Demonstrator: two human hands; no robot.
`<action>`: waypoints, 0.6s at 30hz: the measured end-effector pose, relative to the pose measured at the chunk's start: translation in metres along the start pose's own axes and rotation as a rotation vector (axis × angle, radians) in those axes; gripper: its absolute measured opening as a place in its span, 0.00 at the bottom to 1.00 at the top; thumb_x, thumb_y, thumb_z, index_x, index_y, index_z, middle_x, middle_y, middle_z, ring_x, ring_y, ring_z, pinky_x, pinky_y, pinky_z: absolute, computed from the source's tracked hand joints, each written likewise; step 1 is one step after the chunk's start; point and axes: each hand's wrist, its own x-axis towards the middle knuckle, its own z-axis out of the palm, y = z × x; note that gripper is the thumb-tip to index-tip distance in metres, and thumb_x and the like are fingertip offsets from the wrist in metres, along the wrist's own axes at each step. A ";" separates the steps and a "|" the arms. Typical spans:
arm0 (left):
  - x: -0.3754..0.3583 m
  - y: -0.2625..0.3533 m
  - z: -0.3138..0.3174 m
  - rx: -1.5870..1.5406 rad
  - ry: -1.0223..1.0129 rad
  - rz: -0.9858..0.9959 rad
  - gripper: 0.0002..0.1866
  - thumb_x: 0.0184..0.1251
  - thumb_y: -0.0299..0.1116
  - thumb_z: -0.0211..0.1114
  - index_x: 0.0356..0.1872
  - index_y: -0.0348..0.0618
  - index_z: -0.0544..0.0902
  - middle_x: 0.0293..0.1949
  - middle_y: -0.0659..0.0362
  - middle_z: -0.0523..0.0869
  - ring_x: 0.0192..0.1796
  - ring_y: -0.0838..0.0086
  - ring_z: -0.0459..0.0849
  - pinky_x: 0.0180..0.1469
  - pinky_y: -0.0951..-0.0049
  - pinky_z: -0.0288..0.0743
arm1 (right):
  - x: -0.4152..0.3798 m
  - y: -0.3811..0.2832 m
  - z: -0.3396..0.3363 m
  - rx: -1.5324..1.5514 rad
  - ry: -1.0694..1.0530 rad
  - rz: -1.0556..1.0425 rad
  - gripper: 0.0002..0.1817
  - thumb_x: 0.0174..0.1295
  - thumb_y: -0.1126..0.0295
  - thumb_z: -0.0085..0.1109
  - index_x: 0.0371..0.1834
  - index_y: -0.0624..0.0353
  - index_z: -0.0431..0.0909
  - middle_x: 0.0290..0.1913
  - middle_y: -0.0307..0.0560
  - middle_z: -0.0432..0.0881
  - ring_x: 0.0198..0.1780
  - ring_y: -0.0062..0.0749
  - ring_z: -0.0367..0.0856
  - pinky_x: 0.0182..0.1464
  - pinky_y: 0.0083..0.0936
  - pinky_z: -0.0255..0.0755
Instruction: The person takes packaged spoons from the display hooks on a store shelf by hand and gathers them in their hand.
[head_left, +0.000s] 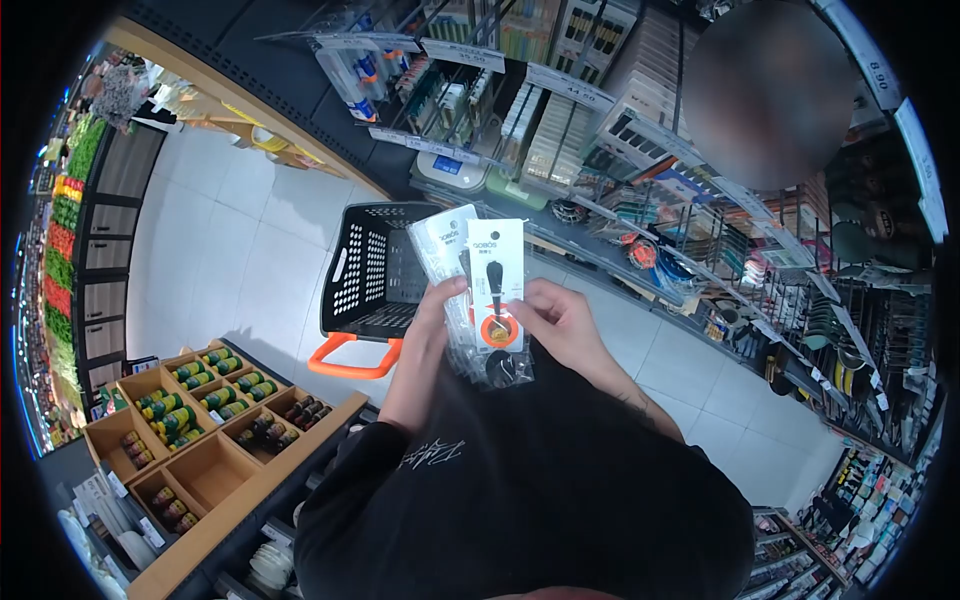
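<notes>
Several flat packages in clear plastic are held in front of my chest. On top is a white card package [510,265] showing a black-handled utensil and an orange round print. Another white package [440,243] lies partly behind it, to the left. My left hand [440,308] is closed round the left edge of the stack. My right hand [555,318] grips the front package at its right edge, thumb on its face. Behind the packages stands a black basket [362,262] with an orange handle [355,370].
Hanging racks of packaged goods [560,130] with price strips run along the top and right. At the lower left is a wooden compartment shelf [215,470] with jars and bottles. Pale floor tiles [225,210] show at the left, with produce shelves [60,250] beyond.
</notes>
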 end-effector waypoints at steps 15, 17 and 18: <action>0.004 -0.005 0.015 -0.134 -0.186 -0.123 0.35 0.53 0.42 0.67 0.59 0.29 0.73 0.48 0.45 0.84 0.49 0.53 0.86 0.59 0.50 0.80 | 0.065 -0.167 -0.073 -0.240 0.399 -0.587 0.04 0.68 0.78 0.62 0.44 0.67 0.81 0.36 0.39 0.88 0.35 0.09 0.78 0.35 0.10 0.67; 0.004 -0.006 0.015 -0.131 -0.150 -0.140 0.34 0.51 0.42 0.68 0.58 0.29 0.74 0.48 0.47 0.84 0.47 0.53 0.86 0.58 0.50 0.80 | 0.073 -0.191 -0.077 -0.277 0.399 -0.656 0.06 0.68 0.78 0.62 0.45 0.68 0.81 0.36 0.39 0.88 0.35 0.09 0.79 0.35 0.10 0.67; 0.002 -0.003 0.020 -0.134 -0.167 -0.129 0.34 0.51 0.42 0.68 0.57 0.28 0.75 0.46 0.46 0.84 0.47 0.52 0.86 0.58 0.49 0.80 | 0.076 -0.200 -0.078 -0.292 0.385 -0.657 0.06 0.68 0.78 0.62 0.45 0.68 0.81 0.36 0.39 0.88 0.35 0.09 0.79 0.35 0.10 0.67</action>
